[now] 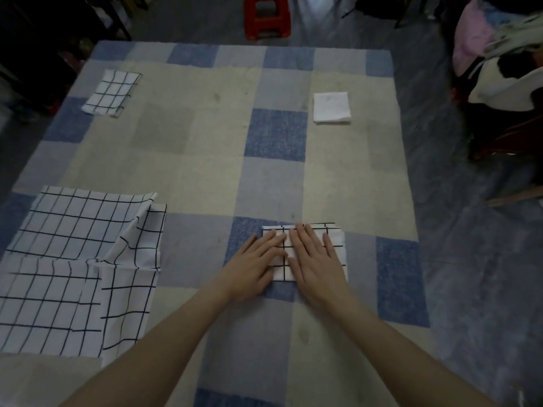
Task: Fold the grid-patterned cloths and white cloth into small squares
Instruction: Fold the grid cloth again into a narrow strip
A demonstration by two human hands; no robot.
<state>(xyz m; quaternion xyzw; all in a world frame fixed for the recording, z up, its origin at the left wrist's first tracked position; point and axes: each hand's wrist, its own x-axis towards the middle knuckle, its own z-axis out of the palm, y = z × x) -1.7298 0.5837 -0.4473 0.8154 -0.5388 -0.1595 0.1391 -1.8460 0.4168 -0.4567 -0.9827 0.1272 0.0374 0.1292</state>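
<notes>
Under your flat, spread left hand [255, 267] and right hand [316, 259] lies the folded grid cloth [335, 245], pressed to the table [205, 142].

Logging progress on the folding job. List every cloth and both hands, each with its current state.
Grid cloth under the hands: folded small, pressed flat.
Far-left grid cloth: folded small, lying free.
White cloth: folded into a square, lying free.
Large grid cloths: not yet folded small, rumpled at near left.
Left hand: flat, pressing.
Right hand: flat, pressing.
</notes>
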